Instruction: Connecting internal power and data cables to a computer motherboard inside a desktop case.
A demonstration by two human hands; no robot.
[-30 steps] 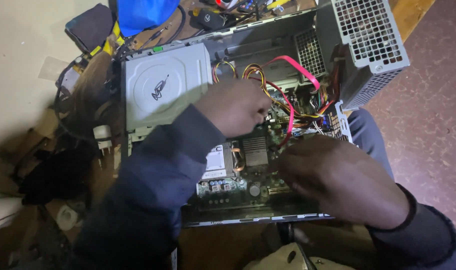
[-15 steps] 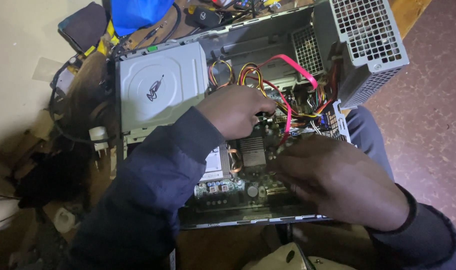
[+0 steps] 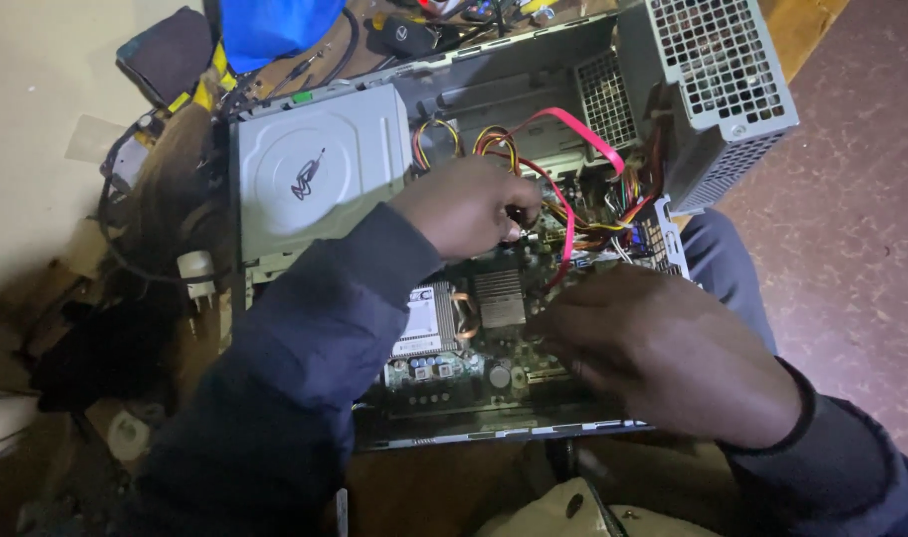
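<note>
Reddish-brown speckled flooring [image 3: 852, 239] fills the right side of the view, while a pale surface [image 3: 36, 89] takes up the far left; between them stands a worn wooden bench top [image 3: 444, 487], lit dimly.

Nearest the camera, a light cloth bundle [image 3: 553, 512] lies at the bottom edge. Just beyond it, the right hand [image 3: 663, 348] hovers low over the near right part of an open computer case [image 3: 474, 433], fingers curled down toward the circuit board [image 3: 474, 363]; whether they pinch anything cannot be told, since the back of the hand hides the tips. The left hand [image 3: 464, 204], in a dark blue sleeve [image 3: 305, 368], reaches across the middle of the case and is closed loosely around a bundle of coloured wires [image 3: 504, 149], with a red flat cable [image 3: 573, 134] arching over it.

On the board between the hands sits a finned metal heatsink [image 3: 499, 298]. Left of the left hand, a grey optical drive [image 3: 315, 179] rests in its bay. At the far right, a perforated metal power supply box [image 3: 718, 80] is tilted up out of the case.

Farther off, clutter crowds the bench: a blue plastic object [image 3: 275, 30], a dark pouch [image 3: 166, 55], black cables [image 3: 126, 249] and a small white plug [image 3: 197, 270] on the left.
</note>
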